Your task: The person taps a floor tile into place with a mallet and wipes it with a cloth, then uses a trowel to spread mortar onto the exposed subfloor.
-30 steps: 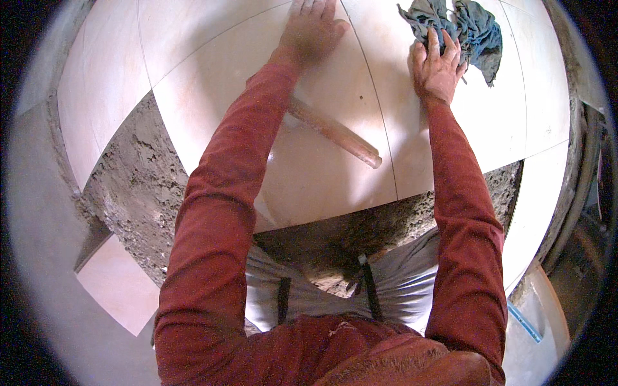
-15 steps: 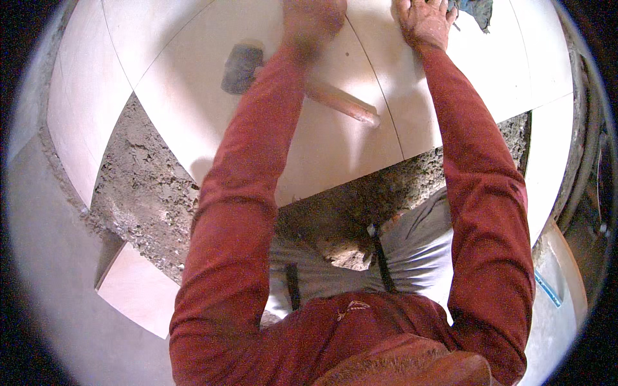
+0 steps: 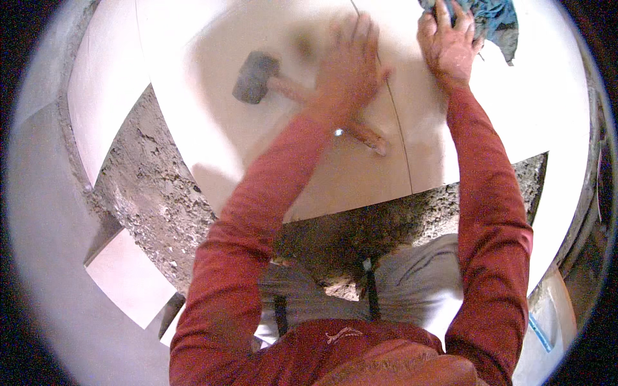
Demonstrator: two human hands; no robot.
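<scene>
A rubber mallet with a black head (image 3: pixel 256 77) lies on a large pale tile (image 3: pixel 257 174), its wooden handle (image 3: pixel 368 137) slanting beneath my left wrist. My left hand (image 3: pixel 351 67) is over the tile beside the dark joint line, fingers stretched out and thumb apart, somewhat blurred; whether the palm touches the tile I cannot tell. At the upper right, my right hand (image 3: pixel 449 51) has spread fingers, their tips at a crumpled blue cloth (image 3: pixel 499 26) on the neighbouring tile.
Rough grey mortar bed (image 3: pixel 154 167) shows left of the tiles and along their near edge, by my knees. A loose tile piece (image 3: pixel 132 276) lies at the lower left on grey floor (image 3: pixel 48 212). A blue strip (image 3: pixel 541 333) is at the lower right.
My left hand has come nearer and to the right, and its fingers now show over the tile. The right hand's fingers now reach the blue cloth. The whole view has shifted slightly.
</scene>
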